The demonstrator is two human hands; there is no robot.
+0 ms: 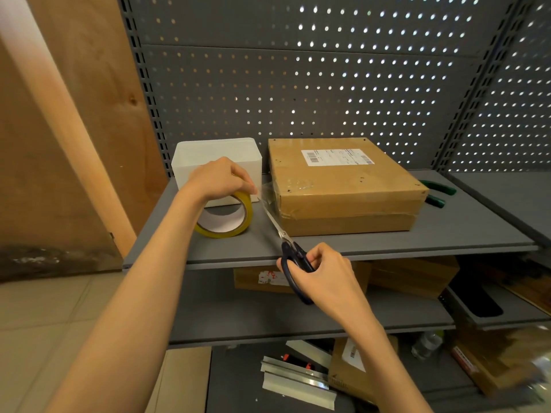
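The strip of clear tape (pixel 266 194) runs taut from the tape roll (pixel 223 234) to the near left corner of the cardboard box (pixel 343 186), and we have the blades of the scissors (pixel 283 236) reaching up to it from below. The roll stands tilted on its edge on the grey metal shelf (pixel 447 228), just left of the box, which lies flat with a shipping label (pixel 337 157) on top. Behind the roll sits a white plastic bin (pixel 190 162); right of the box lie green-handled pliers (pixel 438 193). A grey pegboard (pixel 298 84) backs the shelf, with light showing through its holes, and a plywood board (pixel 59 114) leans at the left over a tiled floor (pixel 29 317). On the lower shelf (pixel 268 311) we see more cardboard boxes (pixel 411 275), and below that some metal rails (pixel 298 380). Our left hand (pixel 219 178) curls over the top of the roll and grips it, fingertips at the tape's free end. Our right hand (pixel 328 269) is wrapped through the dark scissor handles, in front of the shelf's edge; we cannot tell how far apart the blades stand.
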